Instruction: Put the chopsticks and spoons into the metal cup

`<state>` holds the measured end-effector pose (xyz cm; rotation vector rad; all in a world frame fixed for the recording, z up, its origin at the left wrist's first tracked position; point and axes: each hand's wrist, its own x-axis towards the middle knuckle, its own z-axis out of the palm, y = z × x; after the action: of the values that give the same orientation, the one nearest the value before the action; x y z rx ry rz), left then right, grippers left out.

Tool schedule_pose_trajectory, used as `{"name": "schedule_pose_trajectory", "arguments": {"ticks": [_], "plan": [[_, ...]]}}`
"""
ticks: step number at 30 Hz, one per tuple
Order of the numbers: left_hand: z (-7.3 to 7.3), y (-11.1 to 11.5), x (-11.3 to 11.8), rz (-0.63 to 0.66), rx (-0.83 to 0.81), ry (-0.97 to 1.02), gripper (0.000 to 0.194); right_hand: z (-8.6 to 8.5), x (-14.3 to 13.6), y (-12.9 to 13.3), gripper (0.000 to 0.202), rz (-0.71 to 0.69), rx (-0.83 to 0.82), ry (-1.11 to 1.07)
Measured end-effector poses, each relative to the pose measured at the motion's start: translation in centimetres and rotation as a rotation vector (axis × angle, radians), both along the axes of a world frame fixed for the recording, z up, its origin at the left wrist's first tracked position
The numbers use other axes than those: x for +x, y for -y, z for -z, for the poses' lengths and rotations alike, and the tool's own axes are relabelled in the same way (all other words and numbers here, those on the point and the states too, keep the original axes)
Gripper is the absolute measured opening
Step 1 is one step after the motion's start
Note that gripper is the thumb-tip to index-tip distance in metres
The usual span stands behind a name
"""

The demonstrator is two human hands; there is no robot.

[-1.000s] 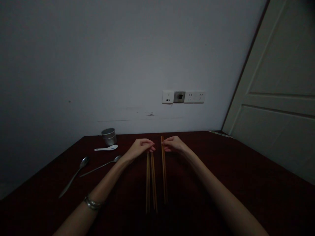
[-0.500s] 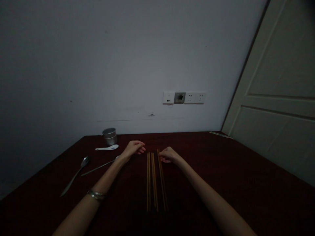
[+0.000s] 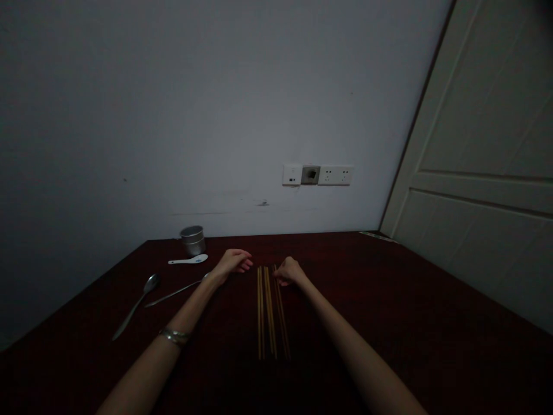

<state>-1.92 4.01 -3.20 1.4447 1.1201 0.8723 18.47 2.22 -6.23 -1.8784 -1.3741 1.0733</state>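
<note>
Three pairs of wooden chopsticks lie lengthwise on the dark red table (image 3: 345, 288): a left pair (image 3: 261, 314), a middle pair (image 3: 271, 314) and a right pair (image 3: 282, 320) that slants slightly. My right hand (image 3: 288, 271) pinches the upper end of the right pair, its fingers partly covering the tips. To the left of the chopsticks, my left hand (image 3: 235, 262) rests with loosely curled fingers slightly apart and nothing in them. A bracelet (image 3: 174, 336) circles my left wrist.
At the back left stand a metal cup (image 3: 193, 240) and a white spoon (image 3: 188, 260) in front of it. One metal spoon (image 3: 136, 306) lies further left; another (image 3: 175, 293) is partly behind my left forearm. Behind is a wall with sockets (image 3: 317, 175).
My right hand has moved a little left with the right pair of chopsticks, bringing it closer to the middle pair. My left hand has barely moved. The view has shifted slightly.
</note>
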Motion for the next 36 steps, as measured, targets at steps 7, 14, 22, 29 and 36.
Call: {"name": "schedule_pose_trajectory", "arguments": {"ticks": [7,14,22,29,36], "plan": [[0.2,0.0,-0.2,0.014,0.004,0.008,0.024,0.4,0.3,0.0,0.020,-0.056,0.074,0.174],[0.2,0.2,-0.3,0.006,0.004,-0.014,0.022,0.2,0.3,0.3,0.020,-0.050,0.085,0.195],[0.3,0.3,0.0,-0.004,-0.019,-0.021,0.020,0.6,0.6,-0.5,0.021,-0.122,0.107,0.245],[0.7,0.2,0.0,-0.004,-0.024,-0.021,0.020,1.4,1.5,-0.9,0.020,-0.055,0.166,-0.003],[0.3,0.4,0.2,-0.027,-0.032,-0.037,0.021,2.3,3.8,-1.2,0.022,-0.003,0.307,-0.253]]}}
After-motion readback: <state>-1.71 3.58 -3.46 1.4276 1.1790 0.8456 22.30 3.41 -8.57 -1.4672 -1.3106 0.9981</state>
